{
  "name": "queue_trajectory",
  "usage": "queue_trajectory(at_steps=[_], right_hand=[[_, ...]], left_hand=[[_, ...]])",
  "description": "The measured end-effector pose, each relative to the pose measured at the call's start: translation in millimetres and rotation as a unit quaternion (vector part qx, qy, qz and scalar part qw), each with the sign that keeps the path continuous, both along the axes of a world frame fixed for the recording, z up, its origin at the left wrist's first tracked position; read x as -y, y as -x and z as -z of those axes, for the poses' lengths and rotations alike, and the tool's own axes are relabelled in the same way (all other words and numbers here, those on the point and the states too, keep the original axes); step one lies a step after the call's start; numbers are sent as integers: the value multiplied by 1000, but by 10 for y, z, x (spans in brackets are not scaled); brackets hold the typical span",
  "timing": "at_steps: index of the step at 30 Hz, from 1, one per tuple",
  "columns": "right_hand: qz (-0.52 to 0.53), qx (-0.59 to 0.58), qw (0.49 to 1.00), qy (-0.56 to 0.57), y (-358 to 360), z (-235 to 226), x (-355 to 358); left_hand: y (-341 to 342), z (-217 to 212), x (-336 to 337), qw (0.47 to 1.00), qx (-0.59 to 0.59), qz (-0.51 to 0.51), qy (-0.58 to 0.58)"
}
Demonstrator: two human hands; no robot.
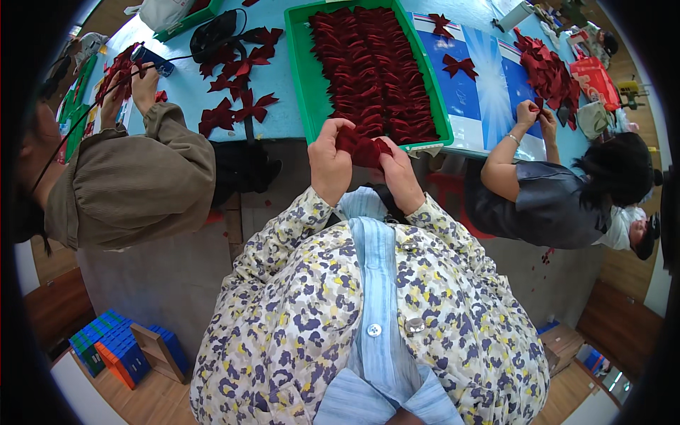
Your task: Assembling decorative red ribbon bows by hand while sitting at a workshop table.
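Between my two hands is a dark red fabric bow, held just past the near edge of a green tray. My left hand pinches its left end with thumb and fingers, and my right hand grips the right end. The fingertips partly cover the bow. Inside the tray, rows of dark red bows lie packed closely side by side.
Loose red bows lie left of the tray on the light blue table. On the right are a blue-and-white sheet and a red pile. Co-workers sit at left and right, handling red pieces.
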State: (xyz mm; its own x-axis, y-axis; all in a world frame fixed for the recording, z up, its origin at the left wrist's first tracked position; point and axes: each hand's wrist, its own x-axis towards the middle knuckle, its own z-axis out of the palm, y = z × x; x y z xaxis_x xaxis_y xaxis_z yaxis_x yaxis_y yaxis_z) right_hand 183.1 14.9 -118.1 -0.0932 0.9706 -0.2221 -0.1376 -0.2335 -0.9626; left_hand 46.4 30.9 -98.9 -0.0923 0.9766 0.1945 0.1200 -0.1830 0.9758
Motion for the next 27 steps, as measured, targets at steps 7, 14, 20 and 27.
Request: queue_trajectory(at_steps=[7, 14, 20, 27], right_hand=[[-106, 257, 955, -108, -92, -264, -152], [-102, 121, 987, -29, -4, -177, -193], [-78, 45, 995, 43, 35, -330, -94], [119, 35, 990, -69, 143, -134, 52]], left_hand=[[71, 34, -10, 992, -119, -21, -27], [70, 25, -40, 991, -127, -27, -38], [16, 43, 20, 994, -69, -33, -75], [11, 108, 184, 776, 538, 102, 312]])
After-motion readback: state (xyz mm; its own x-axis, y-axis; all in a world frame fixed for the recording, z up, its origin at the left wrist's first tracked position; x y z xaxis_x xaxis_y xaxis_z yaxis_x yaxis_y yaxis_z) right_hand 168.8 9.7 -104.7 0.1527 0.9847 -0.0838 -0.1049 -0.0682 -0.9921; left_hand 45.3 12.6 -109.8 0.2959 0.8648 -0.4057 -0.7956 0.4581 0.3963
